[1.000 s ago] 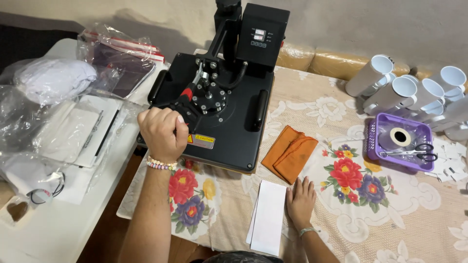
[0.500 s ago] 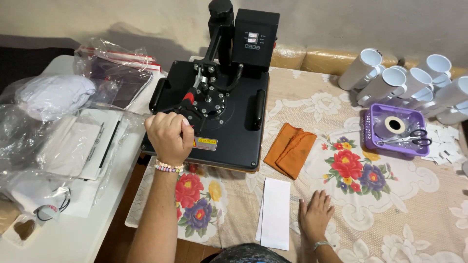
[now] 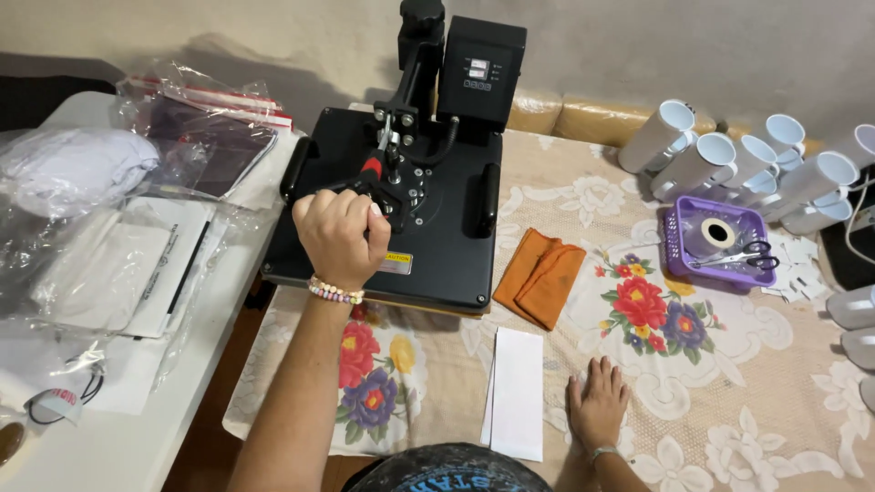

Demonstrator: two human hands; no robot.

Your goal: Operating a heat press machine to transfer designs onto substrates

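A person's left hand [image 3: 335, 235], a beaded bracelet [image 3: 334, 292] at the wrist, is clenched around the handle [image 3: 372, 169] of a black heat press [image 3: 401, 196] standing at the near-left end of a counter [image 3: 802, 401] covered with a lace and flowered cloth. The press is a flat, square-plated machine with a side grip on each edge, a yellow warning label on its front rim, and an upright arm rising to a boxy control unit at the back. The right hand [image 3: 597, 408] lies flat on the cloth, fingers spread, just beside a white paper strip [image 3: 516, 392]. An orange folded cloth [image 3: 538, 276] sits against the press's right front corner. Farther right, a purple tray [image 3: 676, 244] holds a tape roll [image 3: 717, 233] and scissors [image 3: 743, 257], with white mugs [image 3: 729, 159] lying behind it. Plastic-wrapped packets [image 3: 118, 264] crowd a white table on the left.
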